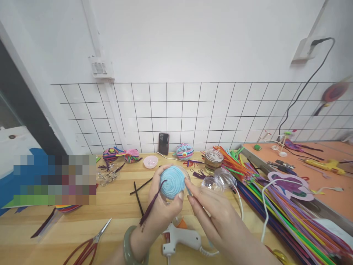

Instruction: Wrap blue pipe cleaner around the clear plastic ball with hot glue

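My left hand (165, 213) is wrapped round a ball (173, 182) covered in a coil of light-blue pipe cleaner. A dark purple tassel (150, 209) hangs from the coil's centre over the wrist side of that hand. At the ball's right edge, my right hand (213, 209) pinches the blue pipe cleaner (188, 190) between thumb and forefinger. Below both hands lies a white glue gun (182, 237), partly covered by the right hand. Red-handled scissors (91, 243) rest to the left, blades pointing up and away.
Bundled coloured pipe cleaners (278, 217) spread along the right. Clear plastic half-shells (224, 179), a glass jar (213, 162) and a pink dish (150, 162) stand behind my hands. A phone (164, 143) leans against the wall. A white cable (264, 209) crosses the right side.
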`<state>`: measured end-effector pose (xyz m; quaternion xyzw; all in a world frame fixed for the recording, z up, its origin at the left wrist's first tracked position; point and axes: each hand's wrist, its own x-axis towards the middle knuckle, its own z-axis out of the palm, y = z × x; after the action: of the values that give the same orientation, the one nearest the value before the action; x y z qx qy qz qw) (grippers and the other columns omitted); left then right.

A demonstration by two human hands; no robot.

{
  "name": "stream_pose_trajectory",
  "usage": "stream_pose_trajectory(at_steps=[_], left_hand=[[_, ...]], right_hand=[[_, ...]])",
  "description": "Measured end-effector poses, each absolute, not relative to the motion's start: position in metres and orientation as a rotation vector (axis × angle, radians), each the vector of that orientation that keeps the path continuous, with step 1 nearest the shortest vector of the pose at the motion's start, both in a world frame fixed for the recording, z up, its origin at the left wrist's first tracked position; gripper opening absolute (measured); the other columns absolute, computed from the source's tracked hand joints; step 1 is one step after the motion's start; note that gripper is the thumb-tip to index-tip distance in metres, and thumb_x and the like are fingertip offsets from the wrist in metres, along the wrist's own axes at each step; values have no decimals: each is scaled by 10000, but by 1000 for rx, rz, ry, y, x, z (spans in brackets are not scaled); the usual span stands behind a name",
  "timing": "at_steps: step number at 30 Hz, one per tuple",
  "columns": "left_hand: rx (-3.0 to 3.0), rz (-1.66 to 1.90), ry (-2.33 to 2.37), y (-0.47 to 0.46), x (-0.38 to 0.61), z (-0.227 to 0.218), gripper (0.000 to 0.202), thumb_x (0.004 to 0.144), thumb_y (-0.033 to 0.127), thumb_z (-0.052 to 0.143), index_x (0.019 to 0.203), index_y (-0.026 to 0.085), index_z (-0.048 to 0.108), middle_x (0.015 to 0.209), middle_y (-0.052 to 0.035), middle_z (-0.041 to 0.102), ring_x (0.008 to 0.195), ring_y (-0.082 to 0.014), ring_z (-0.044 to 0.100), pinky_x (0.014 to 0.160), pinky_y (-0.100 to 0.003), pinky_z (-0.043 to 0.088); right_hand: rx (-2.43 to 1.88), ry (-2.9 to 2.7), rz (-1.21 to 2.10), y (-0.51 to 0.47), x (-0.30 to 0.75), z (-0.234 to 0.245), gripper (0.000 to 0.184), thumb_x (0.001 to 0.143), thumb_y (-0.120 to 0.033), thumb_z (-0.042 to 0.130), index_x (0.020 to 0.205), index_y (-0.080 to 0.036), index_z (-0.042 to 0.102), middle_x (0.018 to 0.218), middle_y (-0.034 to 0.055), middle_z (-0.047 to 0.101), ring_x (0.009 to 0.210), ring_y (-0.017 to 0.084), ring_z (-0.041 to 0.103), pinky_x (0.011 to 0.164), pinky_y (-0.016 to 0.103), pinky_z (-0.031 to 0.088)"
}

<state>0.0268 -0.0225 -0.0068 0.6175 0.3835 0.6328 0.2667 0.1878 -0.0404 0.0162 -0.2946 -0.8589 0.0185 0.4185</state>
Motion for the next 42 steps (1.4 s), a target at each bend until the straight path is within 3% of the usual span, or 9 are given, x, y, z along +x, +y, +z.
stream_pose_trajectory(at_steps=[7,19,23,27,32,36,39,42], left_hand=[[1657,1707,1063,-23,29,-4,495,739,248,614,1193,198,425,1150,-107,587,1053,-250,602,850,-377,515],[1765,1784,1035,-24,27,-6,521,740,185,600,1224,228,410,1197,-91,556,1053,-228,601,898,-387,505],[1921,1879,1020,-23,27,-9,583,703,158,612,1244,244,410,1252,-104,526,1214,-283,510,1021,-472,417],[2106,1907,963,-22,27,-16,666,657,159,626,1278,233,397,1307,-136,492,1303,-334,412,1064,-545,349],[2244,1901,998,-22,25,-18,735,591,114,621,1284,222,404,1334,-150,465,1283,-339,432,1048,-537,369],[2326,1882,1037,-19,23,-15,723,585,95,610,1269,224,415,1313,-147,486,1261,-327,461,1039,-519,384],[2388,1869,1042,-17,22,-17,755,570,91,612,1282,220,397,1311,-152,476,1258,-328,459,1038,-517,386],[2394,1868,1056,-16,23,-19,760,566,85,614,1281,219,391,1305,-150,473,1253,-325,460,1041,-518,381]], right_hand=[[-750,-2156,39,-39,185,15,370,963,-131,397,1301,-66,534,760,105,685,701,237,668,600,395,585],[-758,-2066,83,-44,187,18,328,966,-176,443,1251,-86,579,756,72,695,748,218,698,669,361,599],[-866,-1957,150,-41,196,28,303,965,-247,486,1241,-179,588,1002,92,711,942,207,687,797,338,586],[-953,-1965,176,-39,205,33,415,944,-343,534,1349,-259,502,1264,91,609,1193,232,577,943,380,545],[-948,-2216,235,-41,219,34,508,962,-326,509,1448,-355,368,1416,40,517,1301,212,501,1006,363,516],[-1008,-2289,176,-42,227,33,529,964,-346,501,1467,-337,336,1450,52,492,1332,243,466,1026,431,499],[-951,-2100,54,-41,224,35,456,948,-296,527,1396,-282,440,1430,92,488,1325,265,456,1043,476,467],[-744,-1887,-54,-44,216,40,275,911,-146,553,1164,-247,590,1188,94,633,1167,241,571,989,436,484]])
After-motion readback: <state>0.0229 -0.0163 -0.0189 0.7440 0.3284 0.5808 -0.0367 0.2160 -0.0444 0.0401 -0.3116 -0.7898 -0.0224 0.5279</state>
